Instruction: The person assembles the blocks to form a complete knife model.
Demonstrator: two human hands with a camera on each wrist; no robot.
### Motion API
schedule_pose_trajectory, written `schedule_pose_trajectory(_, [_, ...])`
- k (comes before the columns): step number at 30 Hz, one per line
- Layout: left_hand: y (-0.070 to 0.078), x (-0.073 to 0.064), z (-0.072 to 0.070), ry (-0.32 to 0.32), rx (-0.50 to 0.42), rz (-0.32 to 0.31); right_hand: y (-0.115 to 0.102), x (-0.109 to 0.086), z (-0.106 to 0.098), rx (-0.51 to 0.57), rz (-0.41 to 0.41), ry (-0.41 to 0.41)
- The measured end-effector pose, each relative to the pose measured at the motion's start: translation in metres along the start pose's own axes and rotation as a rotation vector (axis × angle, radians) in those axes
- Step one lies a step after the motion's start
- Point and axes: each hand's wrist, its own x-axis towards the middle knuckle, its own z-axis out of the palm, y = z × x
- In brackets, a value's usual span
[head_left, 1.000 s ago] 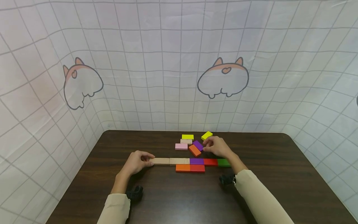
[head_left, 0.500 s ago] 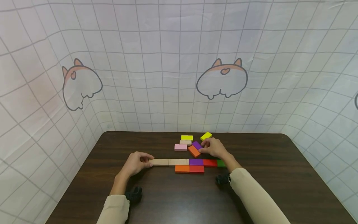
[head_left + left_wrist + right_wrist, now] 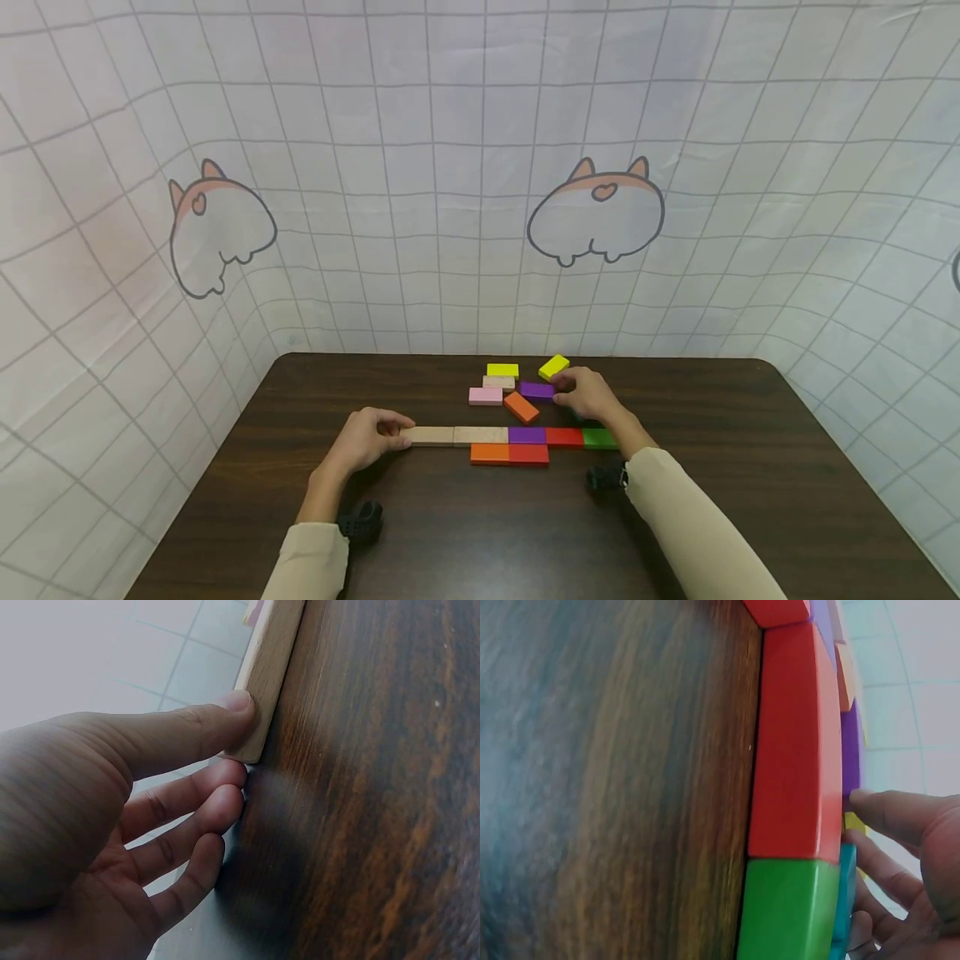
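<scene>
My left hand (image 3: 367,437) holds the outer end of a plain wooden block (image 3: 432,436), the leftmost in a long row. In the left wrist view the thumb (image 3: 232,712) presses the front face of this block (image 3: 271,667), while the other fingers curl behind and below its end. My right hand (image 3: 588,393) pinches the right end of a loose purple block (image 3: 536,392) behind the row. The right wrist view shows the thumb at the end of this purple block (image 3: 851,754). A teal block (image 3: 844,900) lies under that hand, mostly hidden in the head view.
The row continues with wooden, purple (image 3: 527,436), red (image 3: 564,437) and green (image 3: 599,438) blocks. Orange (image 3: 490,454) and red (image 3: 528,455) blocks sit against its front. Behind lie loose orange (image 3: 521,407), pink (image 3: 485,397), wooden (image 3: 498,382) and yellow (image 3: 502,370) blocks, plus another yellow block (image 3: 554,367).
The loose purple block has turned from slanted to lying roughly parallel to the row, its right end shifted right with my right hand. My left hand stays at the row's left end.
</scene>
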Motion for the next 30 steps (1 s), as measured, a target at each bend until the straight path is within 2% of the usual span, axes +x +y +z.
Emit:
schedule_pose_trajectory(10, [0.000,-0.001,0.001,0.001,0.000,-0.002,0.003,0.005,0.002,0.016,0.020,-0.022])
schedule_pose_trajectory(20, [-0.002,0.001,0.002,0.009,0.008,0.013,0.002,0.006,0.004,-0.022,0.027,-0.005])
schedule_pose_trajectory(30, [-0.003,0.001,0.002,0.005,0.003,0.009,0.000,-0.008,-0.006,0.012,-0.043,0.037])
